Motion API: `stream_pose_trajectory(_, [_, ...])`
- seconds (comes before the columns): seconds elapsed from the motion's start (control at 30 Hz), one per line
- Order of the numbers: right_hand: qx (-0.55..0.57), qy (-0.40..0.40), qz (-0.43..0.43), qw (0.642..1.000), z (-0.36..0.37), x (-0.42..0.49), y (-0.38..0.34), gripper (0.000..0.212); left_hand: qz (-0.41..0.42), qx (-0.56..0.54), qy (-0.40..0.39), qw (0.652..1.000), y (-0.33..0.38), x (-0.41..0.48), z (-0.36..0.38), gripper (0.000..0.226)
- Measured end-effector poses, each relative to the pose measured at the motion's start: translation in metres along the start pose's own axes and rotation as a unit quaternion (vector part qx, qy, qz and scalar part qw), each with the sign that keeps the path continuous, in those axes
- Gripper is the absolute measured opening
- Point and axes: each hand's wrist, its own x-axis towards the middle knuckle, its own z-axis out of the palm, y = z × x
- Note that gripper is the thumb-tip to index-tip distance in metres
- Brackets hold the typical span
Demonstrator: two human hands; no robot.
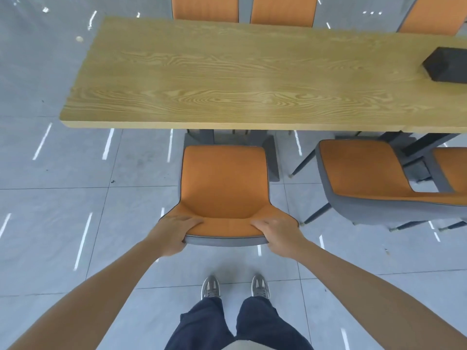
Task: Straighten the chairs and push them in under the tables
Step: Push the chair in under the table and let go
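Left hand (174,234) and right hand (278,236) gripping orange chair (223,183) backrest, facing table (227,79)

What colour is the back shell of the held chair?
Grey, with an orange front, on the chair; head view.

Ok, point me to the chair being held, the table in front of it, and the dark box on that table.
held chair (222,183), head view, middle of its orange seat.
table (227,79), head view, bare wood of its top.
dark box (447,64), head view, its visible dark face.
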Motion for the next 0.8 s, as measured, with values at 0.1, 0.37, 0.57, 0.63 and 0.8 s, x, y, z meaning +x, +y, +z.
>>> stream_pose_trajectory(0.1, [0.007, 0.008, 0.000, 1.000, 0.001, 0.000, 0.001, 0.048, -0.004, -0.007, 0.004, 1.000, 0.004, -0.001, -0.001, 0.063])
stream_pose_trajectory(0.37, [-0.010, -0.006, -0.019, 1.000, 0.000, -0.005, 0.010, 0.045, -0.014, -0.017, 0.014, 1.000, 0.015, -0.002, 0.004, 0.064])
stream_pose_trajectory(0.57, [-0.022, -0.012, -0.024, 0.999, -0.005, -0.019, 0.022, 0.046, -0.016, -0.022, 0.005, 1.000, 0.032, -0.002, 0.015, 0.065])
stream_pose_trajectory(0.63, [-0.018, -0.009, -0.026, 0.999, -0.004, -0.024, 0.029, 0.048, -0.012, -0.021, 0.006, 1.000, 0.041, -0.002, 0.018, 0.064])
stream_pose_trajectory(0.8, [-0.010, -0.012, -0.023, 1.000, -0.002, -0.033, 0.043, 0.049, -0.007, -0.026, 0.007, 1.000, 0.059, -0.001, 0.024, 0.062])
